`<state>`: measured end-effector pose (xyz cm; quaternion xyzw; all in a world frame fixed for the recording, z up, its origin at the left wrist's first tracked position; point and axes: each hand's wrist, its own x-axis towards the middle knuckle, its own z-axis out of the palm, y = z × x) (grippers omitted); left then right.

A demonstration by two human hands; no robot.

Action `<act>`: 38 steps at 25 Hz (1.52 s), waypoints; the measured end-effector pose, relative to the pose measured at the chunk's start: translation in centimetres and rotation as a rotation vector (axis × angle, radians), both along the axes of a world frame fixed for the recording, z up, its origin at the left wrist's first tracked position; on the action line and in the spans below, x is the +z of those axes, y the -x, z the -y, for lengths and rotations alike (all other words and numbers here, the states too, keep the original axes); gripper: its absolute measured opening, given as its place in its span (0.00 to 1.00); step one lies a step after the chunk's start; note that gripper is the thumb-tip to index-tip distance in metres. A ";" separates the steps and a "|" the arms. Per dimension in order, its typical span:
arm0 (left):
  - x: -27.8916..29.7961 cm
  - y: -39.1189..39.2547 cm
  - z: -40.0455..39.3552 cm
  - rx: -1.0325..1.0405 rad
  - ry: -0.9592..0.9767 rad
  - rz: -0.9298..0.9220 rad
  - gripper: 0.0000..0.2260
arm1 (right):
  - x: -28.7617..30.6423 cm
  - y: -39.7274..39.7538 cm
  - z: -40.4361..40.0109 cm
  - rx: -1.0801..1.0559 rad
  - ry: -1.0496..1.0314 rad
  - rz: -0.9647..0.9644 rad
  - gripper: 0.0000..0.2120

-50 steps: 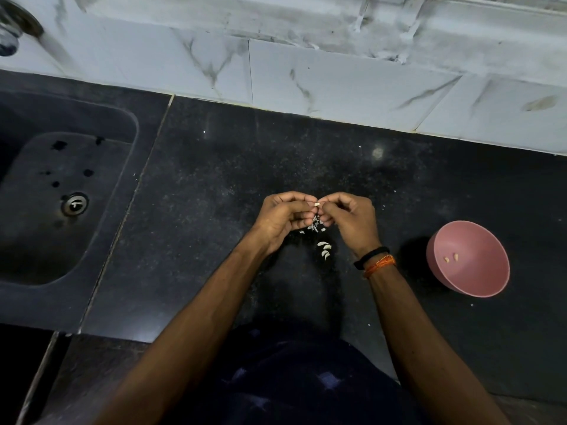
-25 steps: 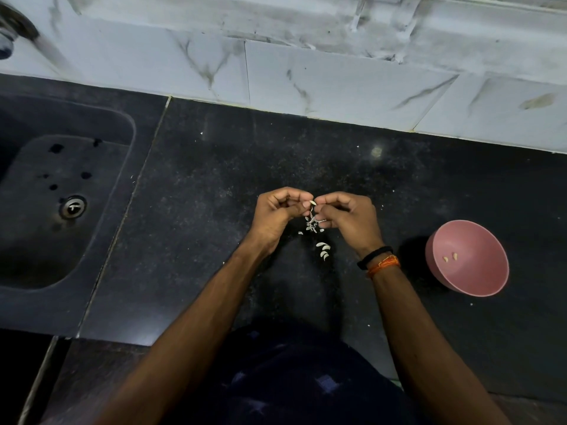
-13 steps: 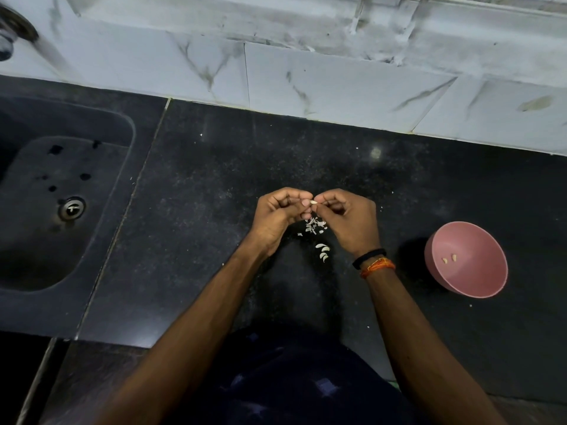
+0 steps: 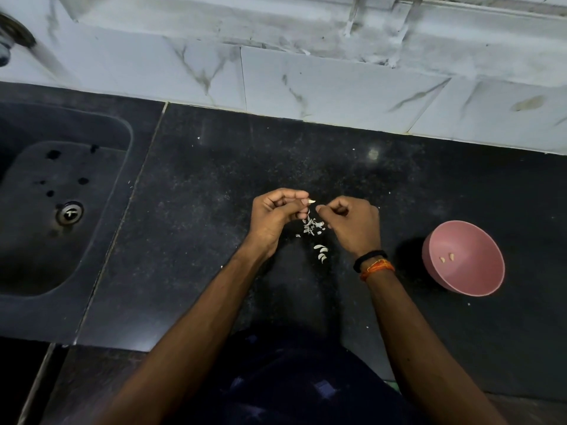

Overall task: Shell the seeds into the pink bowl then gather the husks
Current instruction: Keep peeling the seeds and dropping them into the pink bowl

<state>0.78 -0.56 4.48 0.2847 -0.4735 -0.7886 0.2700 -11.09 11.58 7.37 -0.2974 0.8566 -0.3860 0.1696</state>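
My left hand (image 4: 273, 217) pinches a small pale seed (image 4: 311, 201) between thumb and forefinger above the black counter. A short gap to its right, my right hand (image 4: 352, 225) is curled with thumb and forefinger pinched together; whether a bit of husk sits between them I cannot tell. Below the two hands lies a small pile of pale husks (image 4: 311, 227), and a few whole white seeds (image 4: 321, 253) lie just nearer to me. The pink bowl (image 4: 478, 271) stands tilted to the right of my right wrist, with two shelled kernels (image 4: 446, 257) inside.
A dark sink (image 4: 61, 204) with a metal drain (image 4: 70, 212) takes up the left. A white marble-tiled wall (image 4: 306, 81) runs along the back of the black counter (image 4: 214, 210). A tap (image 4: 12, 38) shows at the top left corner.
My hands have drawn slightly apart; the seed stays in my left fingertips. The husk pile, loose seeds and bowl have not moved.
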 end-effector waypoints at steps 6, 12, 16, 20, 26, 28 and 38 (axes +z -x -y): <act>0.1 0.1 -0.3 0.038 0.062 -0.009 0.07 | 0.4 -0.5 0.2 0.021 0.187 0.388 0.09; 0.6 0.7 -0.9 -0.004 0.108 0.051 0.08 | 0.3 -0.5 0.1 -0.094 0.312 0.638 0.03; 0.8 1.3 -0.8 -0.073 0.040 0.117 0.08 | 0.1 -0.3 -0.4 -0.169 0.288 0.579 0.05; 0.5 2.8 -0.9 -0.127 0.162 0.396 0.04 | -0.2 0.3 -1.3 -0.223 0.143 0.380 0.06; 1.6 7.8 -3.1 -0.305 0.476 0.616 0.04 | 0.3 2.5 -4.5 -0.303 -0.043 0.111 0.06; 2.3 9.7 -4.4 -0.387 0.556 0.597 0.02 | 0.8 3.2 -5.7 -0.350 -0.055 0.051 0.07; 4.6 16.6 -12.0 -0.765 0.849 0.493 0.03 | 1.1 7.2 -13.7 -0.752 -0.164 0.006 0.14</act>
